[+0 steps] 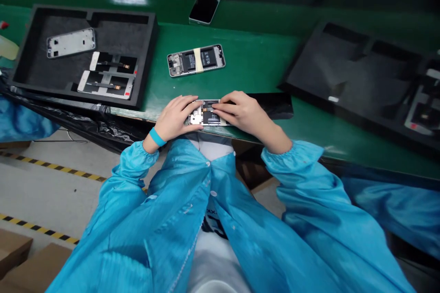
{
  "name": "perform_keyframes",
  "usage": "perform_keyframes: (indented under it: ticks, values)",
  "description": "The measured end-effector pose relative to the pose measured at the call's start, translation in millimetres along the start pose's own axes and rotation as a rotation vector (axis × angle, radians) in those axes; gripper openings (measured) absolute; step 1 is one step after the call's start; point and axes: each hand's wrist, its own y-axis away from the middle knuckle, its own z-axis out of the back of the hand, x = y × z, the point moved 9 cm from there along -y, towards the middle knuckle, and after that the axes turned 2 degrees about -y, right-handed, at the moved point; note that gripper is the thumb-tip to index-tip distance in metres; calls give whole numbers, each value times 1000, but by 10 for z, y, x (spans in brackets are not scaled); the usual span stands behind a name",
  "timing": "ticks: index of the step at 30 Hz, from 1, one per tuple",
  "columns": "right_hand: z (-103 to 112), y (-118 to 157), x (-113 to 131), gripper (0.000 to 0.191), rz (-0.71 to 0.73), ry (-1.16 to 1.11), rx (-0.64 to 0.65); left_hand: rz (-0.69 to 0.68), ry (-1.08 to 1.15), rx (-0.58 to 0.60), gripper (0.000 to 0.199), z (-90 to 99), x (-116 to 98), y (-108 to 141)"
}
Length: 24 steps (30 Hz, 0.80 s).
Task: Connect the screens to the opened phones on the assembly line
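Beyond hands (176, 116) on an open phone (197, 117), white battery print (208, 58) is illegible.

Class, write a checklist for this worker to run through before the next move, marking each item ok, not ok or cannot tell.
1. Left hand braces the silver-framed open phone along its edges: ok.
2. Phone well back from the green bench's front edge: not ok, it lies close to it.
3. Right hand's fingers gripping a part inside the phone: cannot tell, too small.
4. Cream tape strip across the second open phone: ok.
5. Two white-edged black screen panels inside the left black foam tray: ok.
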Motion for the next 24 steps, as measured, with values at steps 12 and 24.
perform_keyframes:
  ticks: [12,24]
  values:
    - [55,-12,140,33,84,64,-91,-121,-203,-34,57,-53,-94,70]
    - [-10,-41,77,41,13,67,-26,-130,-370,234,57,-134,-257,-6]
